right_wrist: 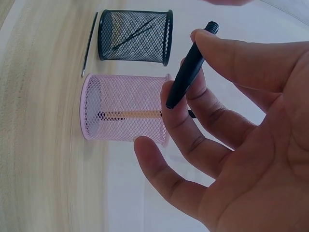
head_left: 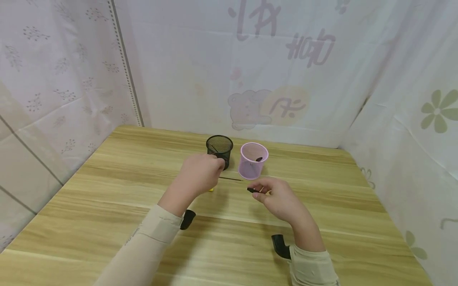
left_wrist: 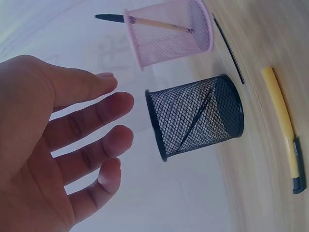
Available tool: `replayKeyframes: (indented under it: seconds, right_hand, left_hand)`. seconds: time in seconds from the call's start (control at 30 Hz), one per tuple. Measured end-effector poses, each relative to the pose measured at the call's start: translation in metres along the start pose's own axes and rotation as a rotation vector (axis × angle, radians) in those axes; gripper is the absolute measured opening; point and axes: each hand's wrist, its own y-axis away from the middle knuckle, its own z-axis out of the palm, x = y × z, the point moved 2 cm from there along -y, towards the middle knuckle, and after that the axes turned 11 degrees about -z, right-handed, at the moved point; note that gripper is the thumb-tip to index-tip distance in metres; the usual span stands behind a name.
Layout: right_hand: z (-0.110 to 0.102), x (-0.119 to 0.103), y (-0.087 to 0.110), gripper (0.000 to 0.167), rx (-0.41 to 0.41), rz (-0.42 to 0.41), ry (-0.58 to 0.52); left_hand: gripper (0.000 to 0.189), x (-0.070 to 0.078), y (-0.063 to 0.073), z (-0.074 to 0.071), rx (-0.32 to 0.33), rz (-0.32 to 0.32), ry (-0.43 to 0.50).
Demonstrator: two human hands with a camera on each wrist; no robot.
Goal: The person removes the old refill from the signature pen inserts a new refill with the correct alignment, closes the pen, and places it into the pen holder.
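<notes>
My right hand pinches a black pen front section, tapered at one end and threaded at the other, between thumb and fingers. The left hand holds nothing, its fingers loosely bent near the rim of a black mesh pen cup. Thin dark rods lean inside that cup. To its right stands a pink mesh pen cup, holding a yellow pen with a black end. On the table lie a thin dark refill and a yellow pen barrel with a black clip end.
Both cups stand toward the back of the wood-grain table. A printed white curtain hangs behind it and along the sides. Black curved pieces show beside the left sleeve and the right sleeve.
</notes>
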Motion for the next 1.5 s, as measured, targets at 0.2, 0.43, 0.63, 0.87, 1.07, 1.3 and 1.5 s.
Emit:
replayKeyframes:
  seconds: [0.2, 0.43, 0.63, 0.87, 1.07, 1.3, 1.5]
  right_hand:
    - [-0.001, 0.0, 0.001, 0.021, 0.002, 0.003, 0.0]
    - [-0.002, 0.001, 0.001, 0.021, 0.011, -0.007, 0.013]
    - [-0.002, 0.002, 0.002, 0.02, 0.013, -0.009, 0.009]
    - [-0.002, 0.002, 0.003, 0.02, 0.009, 0.005, 0.015]
    - [-0.002, 0.002, 0.003, 0.02, 0.013, -0.002, 0.027]
    - [-0.001, 0.003, 0.004, 0.02, 0.004, 0.007, 0.011]
    - [0.0, 0.001, 0.005, 0.02, 0.003, 0.016, 0.003]
  left_hand:
    - [0.028, -0.005, 0.014, 0.001, 0.03, -0.033, 0.057]
    - [0.019, -0.011, 0.025, 0.006, 0.005, -0.075, 0.077]
    - [0.017, -0.016, 0.032, 0.011, -0.015, -0.102, 0.1]
    - [0.023, -0.02, 0.035, 0.019, -0.002, -0.097, 0.09]
    - [0.009, -0.024, 0.021, 0.017, -0.056, -0.08, 0.066]
    - [0.023, -0.032, -0.027, -0.004, -0.115, -0.057, -0.013]
    - [0.04, -0.043, -0.069, -0.012, -0.189, -0.017, -0.068]
